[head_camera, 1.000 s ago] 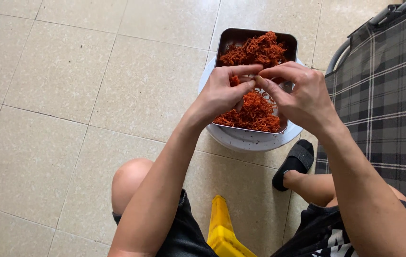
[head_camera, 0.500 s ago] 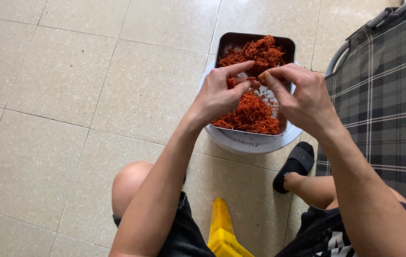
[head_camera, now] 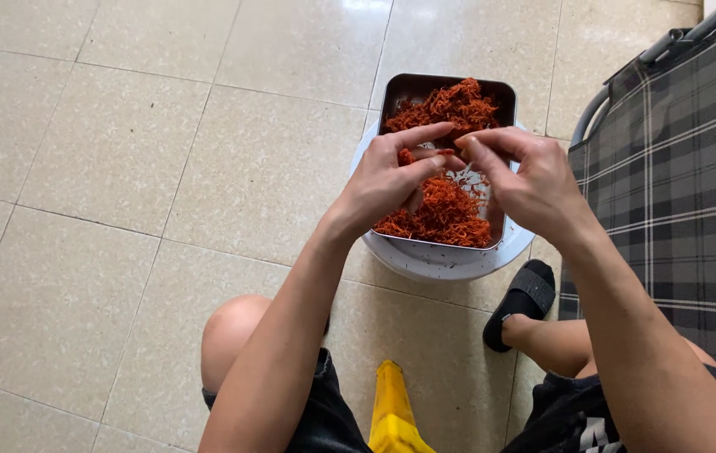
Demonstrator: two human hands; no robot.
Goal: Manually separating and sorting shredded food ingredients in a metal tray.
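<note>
Beige floor tiles (head_camera: 123, 168) with thin grout lines fill most of the view. A folding chair (head_camera: 685, 168) with dark plaid fabric and a grey metal frame stands at the right. A black slipper (head_camera: 521, 302) rests on the tiles beside it. A yellow object (head_camera: 391, 415) shows at the bottom edge.

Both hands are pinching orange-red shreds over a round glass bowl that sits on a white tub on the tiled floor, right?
Not quite. In the head view the left hand and right hand do pinch orange-red shreds, but these lie in a rectangular metal tray, not a round glass bowl. It sits on the white tub on the tiled floor.
</note>
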